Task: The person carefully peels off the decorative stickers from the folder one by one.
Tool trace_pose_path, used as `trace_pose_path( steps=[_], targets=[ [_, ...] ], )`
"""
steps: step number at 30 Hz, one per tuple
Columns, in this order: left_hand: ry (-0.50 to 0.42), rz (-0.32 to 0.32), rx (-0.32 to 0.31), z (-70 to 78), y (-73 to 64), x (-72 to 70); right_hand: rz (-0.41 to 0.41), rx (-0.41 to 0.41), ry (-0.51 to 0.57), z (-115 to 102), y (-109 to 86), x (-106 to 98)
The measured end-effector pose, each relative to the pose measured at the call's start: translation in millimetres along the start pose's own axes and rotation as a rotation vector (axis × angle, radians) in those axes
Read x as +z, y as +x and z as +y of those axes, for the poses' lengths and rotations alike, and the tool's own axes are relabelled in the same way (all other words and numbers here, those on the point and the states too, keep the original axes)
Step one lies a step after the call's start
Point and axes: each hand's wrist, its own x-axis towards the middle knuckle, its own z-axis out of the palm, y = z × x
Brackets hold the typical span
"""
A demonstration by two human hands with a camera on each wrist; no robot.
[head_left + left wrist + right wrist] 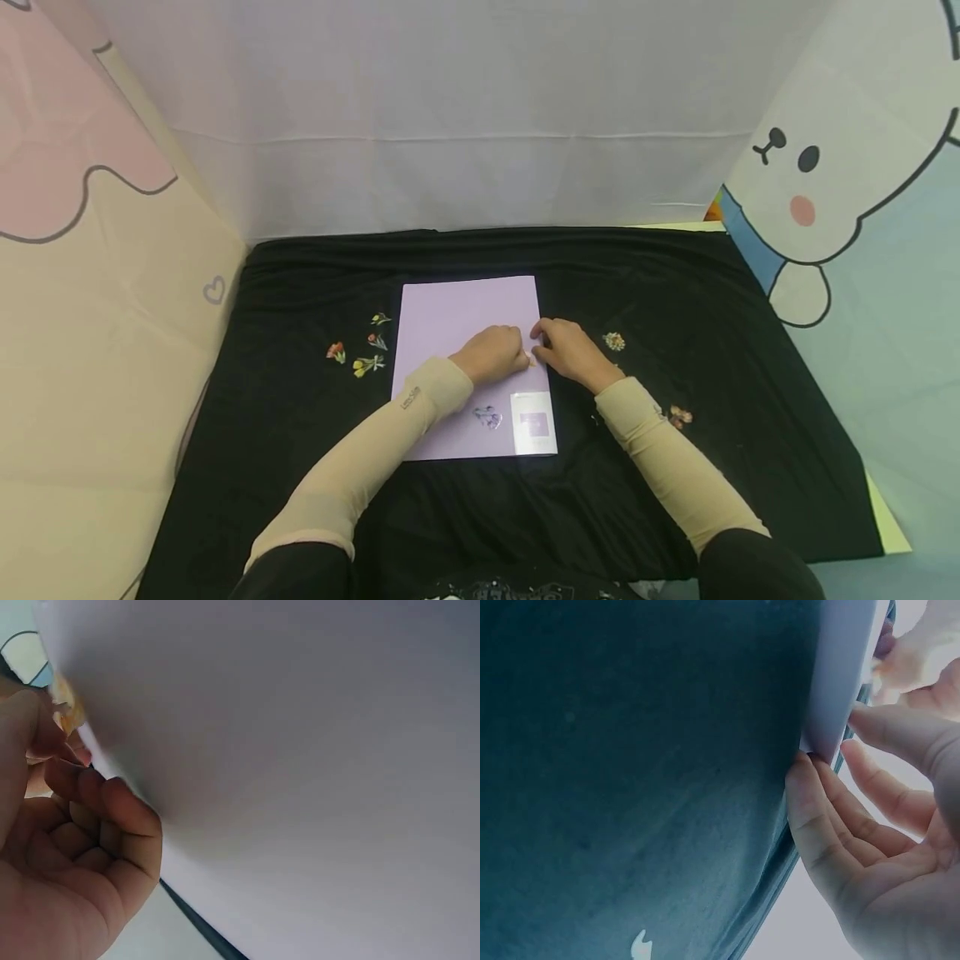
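A lilac folder (468,312) lies on the black cloth, a white label (534,423) at its lower right corner and a purple flower sticker (487,417) beside that. Over the folder's right half, my left hand (491,357) has its fingers curled and pinches a small orange-yellow flower sticker (69,705) close to the cover. My right hand (573,352) rests at the folder's right edge, its relaxed fingers (810,802) touching the side. Thumb and fingertips are spread around that edge, level with the left hand.
Several flower stickers (367,365) lie on the cloth left of the folder. To the right are a pale round flower sticker (614,341) and a reddish-brown one (681,417) beside the right sleeve. A white curtain (465,183) hangs behind the table.
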Motion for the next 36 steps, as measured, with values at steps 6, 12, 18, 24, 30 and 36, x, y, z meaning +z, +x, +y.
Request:
trace_pose_path(
  steps=[6,12,18,24,30,36],
  targets=[
    [-0.061,0.020,-0.065,-15.0,-25.1,-7.2,-0.001,0.017,-0.010,1,0.4,2],
    [-0.136,-0.007,-0.240,-37.5,-70.1,-27.2,-0.015,0.035,-0.003,3,1.3,4],
    [-0.169,0.003,-0.344,-71.8,-132.7,-45.4,-0.026,0.037,0.008,4,1.4,3],
    [-0.133,-0.010,-0.444,-104.9,-193.9,-56.4,-0.036,0.030,0.017,2,1.5,1],
    [-0.054,0.004,-0.508,-125.4,-235.5,-65.1,-0.036,0.028,0.012,2,1.9,2],
    [-0.022,0.037,-0.528,-138.2,-256.5,-74.1,-0.037,0.028,0.017,3,0.6,1]
  ],
)
